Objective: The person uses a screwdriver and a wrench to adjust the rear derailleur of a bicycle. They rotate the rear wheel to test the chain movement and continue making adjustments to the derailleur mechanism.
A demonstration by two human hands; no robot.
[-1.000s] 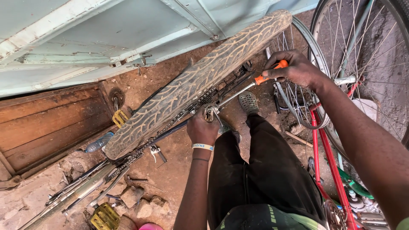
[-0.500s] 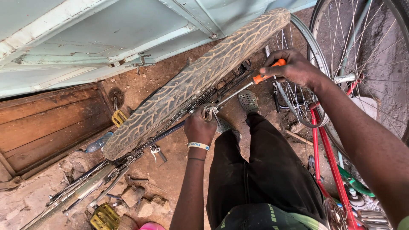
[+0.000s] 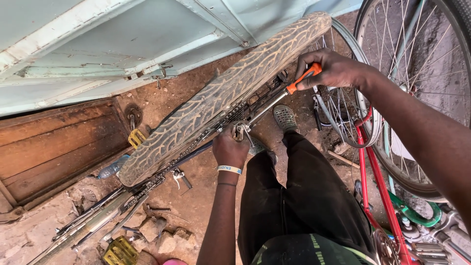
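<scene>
A dusty bicycle tyre [image 3: 221,98] on its wheel lies tilted across the middle, with the chain [image 3: 196,147] running along its lower side. My left hand [image 3: 230,147] grips the axle nut area [image 3: 240,130] at the wheel's hub. My right hand [image 3: 333,68] is closed on the orange handle of a screwdriver [image 3: 287,93], whose metal shaft slants down to the hub by my left hand. A white wristband sits on my left wrist.
A second spoked wheel [image 3: 417,73] and red frame tube [image 3: 380,186] stand at right. Pale blue metal door [image 3: 98,44] and wooden boards [image 3: 54,147] lie at left. Yellow pedals [image 3: 120,252], a plastic bottle [image 3: 113,168], stones and my black trousers [image 3: 304,196] fill the dirt ground.
Both hands have stayed at the hub; the screwdriver and my right hand shifted only slightly. The view moved a little.
</scene>
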